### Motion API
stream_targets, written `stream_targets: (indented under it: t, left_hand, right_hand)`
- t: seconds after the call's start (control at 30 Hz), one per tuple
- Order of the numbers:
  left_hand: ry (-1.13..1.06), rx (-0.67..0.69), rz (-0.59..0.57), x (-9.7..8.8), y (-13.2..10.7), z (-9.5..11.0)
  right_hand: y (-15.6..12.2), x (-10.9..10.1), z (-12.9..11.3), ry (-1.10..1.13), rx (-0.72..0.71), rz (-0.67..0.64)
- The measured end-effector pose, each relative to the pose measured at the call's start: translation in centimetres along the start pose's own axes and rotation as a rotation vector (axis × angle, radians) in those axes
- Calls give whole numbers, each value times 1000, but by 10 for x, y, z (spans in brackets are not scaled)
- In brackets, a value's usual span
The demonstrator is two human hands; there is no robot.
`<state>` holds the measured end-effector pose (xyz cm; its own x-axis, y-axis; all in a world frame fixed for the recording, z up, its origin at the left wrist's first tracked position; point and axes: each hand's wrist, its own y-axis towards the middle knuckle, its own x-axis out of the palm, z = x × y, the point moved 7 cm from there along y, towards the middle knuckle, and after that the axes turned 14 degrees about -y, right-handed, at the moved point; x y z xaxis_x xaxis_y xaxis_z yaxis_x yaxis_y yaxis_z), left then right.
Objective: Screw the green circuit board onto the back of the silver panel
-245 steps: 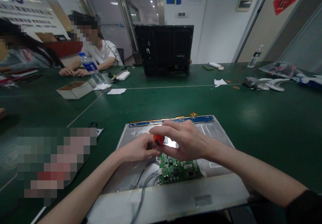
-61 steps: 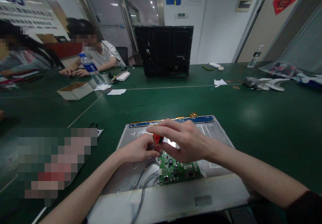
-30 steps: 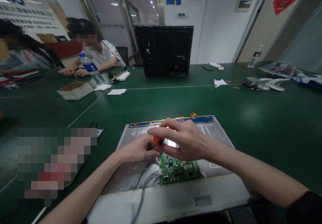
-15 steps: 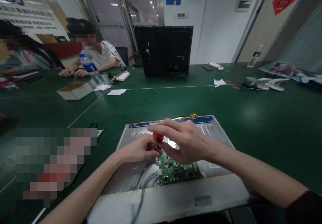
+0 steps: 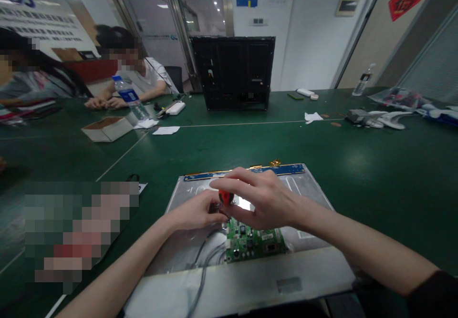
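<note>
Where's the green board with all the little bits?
In the head view, the green circuit board lies low, just right of centre, on the silvery metal panel, partly hidden by the right hand, grey cables on its left.

Tbl. green. On it: metal panel, near side; blk monitor, far side, rear showing; open box, L; blue-capped btl. near box; clear bag, far R.

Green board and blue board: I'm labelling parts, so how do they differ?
The green board is broad and blocky; the blue board is a long, thin strip. The green board lies nearer the camera; the blue board runs along the far edge of the silvery panel. Both are partly hidden by the right hand.
</note>
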<state>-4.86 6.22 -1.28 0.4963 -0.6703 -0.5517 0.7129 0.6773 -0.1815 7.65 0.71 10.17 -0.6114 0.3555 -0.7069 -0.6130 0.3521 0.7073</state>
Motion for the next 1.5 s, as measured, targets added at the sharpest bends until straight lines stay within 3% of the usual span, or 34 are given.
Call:
stream_targets:
  t: [0.23,0.53,1.07,1.27,1.5]
  left_hand:
    - [-12,8,31,-2,0,5]
    - [-15,-25,66,-5,-3,6]
    - [-22,-19,23,-1,0,3]
    - [-40,-46,42,-4,-1,6]
    - [-38,-66,55,-4,-3,6]
  right_hand:
    - [-1,2,-1,34,-13,-47]
    - [1,1,-2,-21,-26,3]
    - [-1,3,-1,2,-17,-64]
    - [0,0,-1,-36,-10,14]
    - [0,0,-2,-55,-27,8]
